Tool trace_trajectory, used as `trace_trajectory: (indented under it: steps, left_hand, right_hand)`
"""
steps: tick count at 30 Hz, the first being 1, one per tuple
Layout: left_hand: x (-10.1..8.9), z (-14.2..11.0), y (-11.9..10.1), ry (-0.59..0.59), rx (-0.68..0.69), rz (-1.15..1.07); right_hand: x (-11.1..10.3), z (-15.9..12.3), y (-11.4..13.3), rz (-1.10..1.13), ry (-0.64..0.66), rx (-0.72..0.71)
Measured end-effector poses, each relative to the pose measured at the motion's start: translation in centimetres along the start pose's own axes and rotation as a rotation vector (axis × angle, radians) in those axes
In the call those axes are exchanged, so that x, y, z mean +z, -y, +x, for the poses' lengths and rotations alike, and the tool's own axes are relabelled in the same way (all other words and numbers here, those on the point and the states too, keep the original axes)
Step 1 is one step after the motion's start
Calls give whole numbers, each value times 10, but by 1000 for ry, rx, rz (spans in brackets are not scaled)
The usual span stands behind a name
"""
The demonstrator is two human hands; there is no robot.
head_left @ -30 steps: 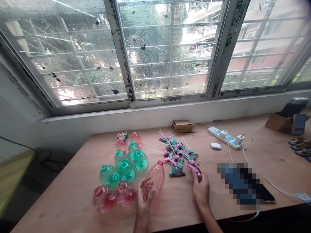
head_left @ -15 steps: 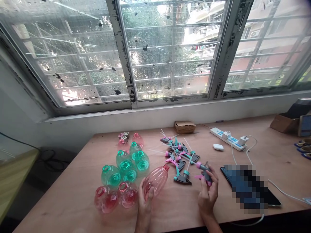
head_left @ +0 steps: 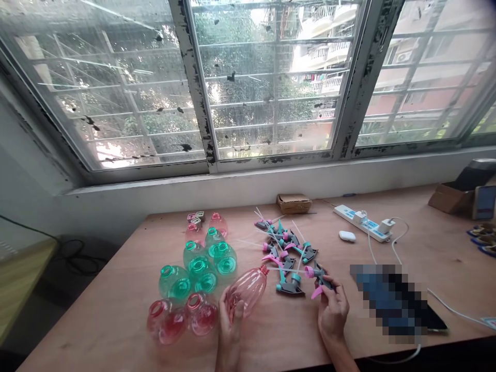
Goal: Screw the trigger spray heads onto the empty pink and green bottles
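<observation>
My left hand [head_left: 231, 320] is wrapped round a clear pink spray bottle [head_left: 248, 290], tilted with its open neck up and to the right. In my right hand [head_left: 334, 310] is a grey and pink trigger sprayer [head_left: 318, 276]. Its thin white tube points left, and the tube's end is close to the bottle's neck; I cannot tell whether it is inside. Several loose trigger sprayers [head_left: 289, 285] with pink or teal collars lie piled just beyond my hands. Left of my left hand stand several green bottles [head_left: 174, 283] and pink bottles [head_left: 203, 315], all without sprayers.
Small square items [head_left: 196, 218] sit behind the bottles. A cardboard box [head_left: 293, 203] is near the wall. To the right are a white power strip [head_left: 362, 223] with chargers and cables, a white case [head_left: 347, 236] and a blurred tablet [head_left: 395, 299]. An open carton [head_left: 451, 197] stands far right.
My right hand has turned the trigger sprayer so its tube points left toward the pink bottle's neck. My left hand holds the bottle in nearly the same place.
</observation>
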State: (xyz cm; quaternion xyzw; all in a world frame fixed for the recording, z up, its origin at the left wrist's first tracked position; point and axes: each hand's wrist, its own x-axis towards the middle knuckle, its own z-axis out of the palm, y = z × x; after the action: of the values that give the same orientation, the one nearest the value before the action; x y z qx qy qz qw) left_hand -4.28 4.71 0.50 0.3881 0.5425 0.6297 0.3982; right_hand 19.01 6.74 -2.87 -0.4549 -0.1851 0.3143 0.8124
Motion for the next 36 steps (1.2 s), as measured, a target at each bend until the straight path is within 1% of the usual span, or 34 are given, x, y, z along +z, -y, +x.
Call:
trace_trajectory:
  steps: [3, 5, 7, 9, 11, 13, 15, 17, 19, 21, 23, 29, 32, 34, 36]
  left_hand:
    - [-2, 1, 2, 12, -8, 2]
    - [-4, 2, 3, 16, -6, 9]
    - [-6, 2, 4, 46, 2, 33]
    - [-9, 2, 3, 109, -3, 64]
    - [-12, 1, 1, 165, -31, 81]
    - [-14, 0, -3, 172, -76, 82]
    - [-15, -2, -8, 157, -121, 73]
    - [-15, -4, -13, 148, -149, 60]
    - [-15, -6, -17, 136, -156, 40]
    - [-14, -7, -19, 128, -148, 23]
    - [-14, -7, -17, 147, -131, 9]
    - [-12, -1, 7, 196, 51, -30]
    - [-15, 5, 19, 265, 60, -42]
    - [-18, 7, 23, 310, 59, -24]
    - [-19, 7, 24, 316, 71, 13]
  right_hand:
    - [-1, 0, 0, -45, -2, -14]
    - [0, 0, 1, -88, 58, -13]
    - [3, -2, 5, -127, 173, -9]
    - [9, -7, 11, -179, 334, 7]
    - [16, -12, 18, -229, 505, 47]
    - [20, -18, 23, -261, 642, 103]
    - [20, -23, 25, -270, 732, 181]
    - [16, -28, 24, -290, 793, 267]
    - [13, -32, 21, -324, 833, 317]
    - [11, -36, 19, -362, 862, 334]
    - [12, -40, 19, -384, 885, 339]
    - [15, -43, 24, -384, 898, 306]
    - [12, -41, 24, -413, 901, 298]
    - [10, -41, 24, -433, 897, 285]
    - [10, -42, 23, -446, 893, 261]
